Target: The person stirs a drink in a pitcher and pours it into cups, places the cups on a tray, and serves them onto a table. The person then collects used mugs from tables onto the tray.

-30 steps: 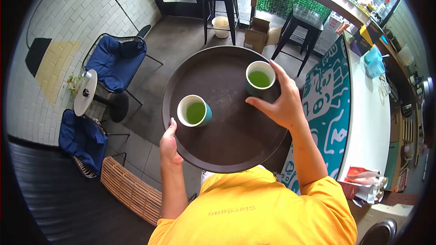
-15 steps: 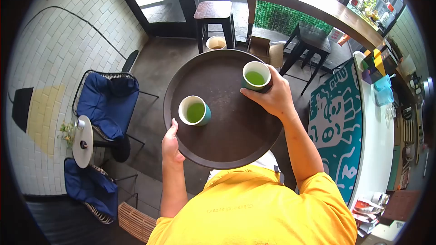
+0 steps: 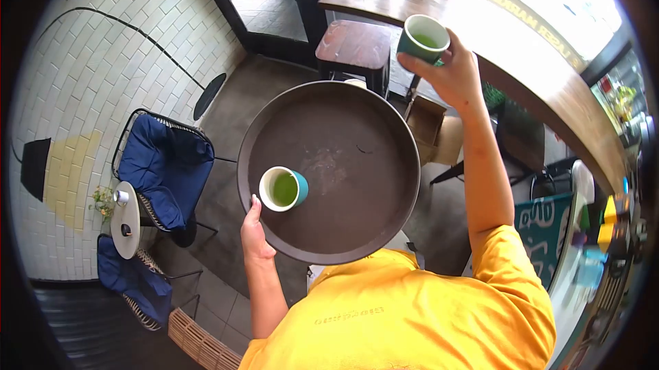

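My left hand (image 3: 258, 238) grips the left rim of a round dark brown tray (image 3: 350, 185), thumb on top and the other fingers hidden beneath. On the tray's left side, close to that thumb, stands a teal paper cup (image 3: 296, 193) with green liquid inside. My right hand (image 3: 454, 76) is wrapped around a second teal paper cup (image 3: 416, 46), also with green liquid in it. This cup is held beyond the tray's far right rim, in front of the wooden bar counter, slightly tilted in the view.
A long wooden bar counter (image 3: 508, 51) runs along the window, with a stool (image 3: 353, 44) at its left end. Behind the tray's right rim is an open cardboard box (image 3: 424, 121). Blue-cushioned chairs (image 3: 165, 167) and a small round table (image 3: 125, 233) stand left.
My right hand has carried its cup from over the tray outward to the far right. The bar counter and stool now appear nearer. The left hand keeps its hold on the tray.
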`<action>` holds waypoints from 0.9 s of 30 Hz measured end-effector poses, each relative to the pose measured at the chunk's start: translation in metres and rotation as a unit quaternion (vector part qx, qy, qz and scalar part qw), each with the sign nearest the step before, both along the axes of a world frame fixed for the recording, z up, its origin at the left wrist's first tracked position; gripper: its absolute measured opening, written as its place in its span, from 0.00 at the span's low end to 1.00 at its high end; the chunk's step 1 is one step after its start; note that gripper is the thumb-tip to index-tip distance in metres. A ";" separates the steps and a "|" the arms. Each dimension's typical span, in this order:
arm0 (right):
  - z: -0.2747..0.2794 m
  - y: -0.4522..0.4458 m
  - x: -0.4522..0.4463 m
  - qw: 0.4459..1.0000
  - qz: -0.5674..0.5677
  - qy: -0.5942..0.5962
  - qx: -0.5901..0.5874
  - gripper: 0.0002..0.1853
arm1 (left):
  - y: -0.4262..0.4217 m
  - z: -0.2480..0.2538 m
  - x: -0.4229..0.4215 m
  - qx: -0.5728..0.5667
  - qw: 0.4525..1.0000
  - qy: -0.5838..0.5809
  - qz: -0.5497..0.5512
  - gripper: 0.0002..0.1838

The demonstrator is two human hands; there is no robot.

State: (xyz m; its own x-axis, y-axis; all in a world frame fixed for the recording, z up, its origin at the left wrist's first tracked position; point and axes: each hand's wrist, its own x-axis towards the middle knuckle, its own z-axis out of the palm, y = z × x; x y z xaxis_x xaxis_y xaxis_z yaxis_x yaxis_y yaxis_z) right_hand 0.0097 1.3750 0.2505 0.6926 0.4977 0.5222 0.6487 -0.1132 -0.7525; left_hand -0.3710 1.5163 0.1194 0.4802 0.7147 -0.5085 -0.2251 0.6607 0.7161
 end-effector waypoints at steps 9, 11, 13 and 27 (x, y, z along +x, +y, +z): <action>-0.020 0.160 0.224 0.995 -0.044 -0.060 -0.065 0.42 | 0.021 0.005 0.058 -0.036 0.994 -0.069 0.071 0.23; -0.034 0.189 0.258 0.994 -0.067 -0.058 -0.069 0.43 | 0.025 0.000 0.057 -0.048 0.991 -0.098 0.073 0.23; -0.038 0.210 0.276 0.991 -0.081 -0.061 -0.086 0.43 | 0.027 0.003 0.060 -0.016 0.992 -0.046 0.115 0.22; -0.061 0.282 0.322 0.980 -0.109 -0.035 -0.163 0.45 | 0.035 -0.012 0.055 -0.045 0.983 -0.046 0.174 0.21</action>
